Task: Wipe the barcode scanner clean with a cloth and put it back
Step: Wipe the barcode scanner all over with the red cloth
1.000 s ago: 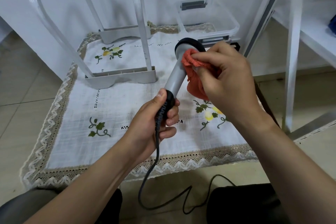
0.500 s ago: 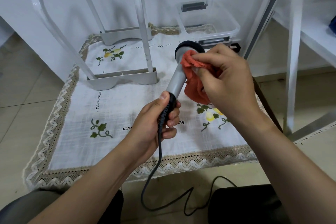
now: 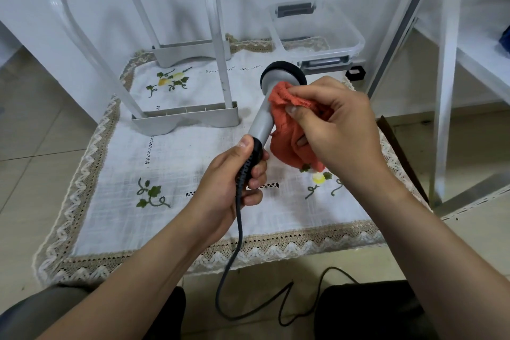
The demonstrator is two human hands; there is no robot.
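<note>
A grey barcode scanner (image 3: 262,121) with a black-rimmed head points up and away over the table. My left hand (image 3: 234,174) grips the black base of its handle, where the black cable (image 3: 237,243) comes out and hangs to the floor. My right hand (image 3: 336,124) holds a bunched orange cloth (image 3: 287,130) pressed against the right side of the scanner's neck, just below the head. The scanner's window faces away and is hidden.
A white embroidered tablecloth (image 3: 171,174) with lace trim covers the low table. A white plastic stand (image 3: 193,116) sits at the back left, a clear plastic box (image 3: 347,33) at the back right. White shelf legs (image 3: 447,77) rise on the right. My knees are below.
The cloth has slid a little down the scanner's neck with my right hand, baring more of the head. My left hand keeps the same grip on the handle.
</note>
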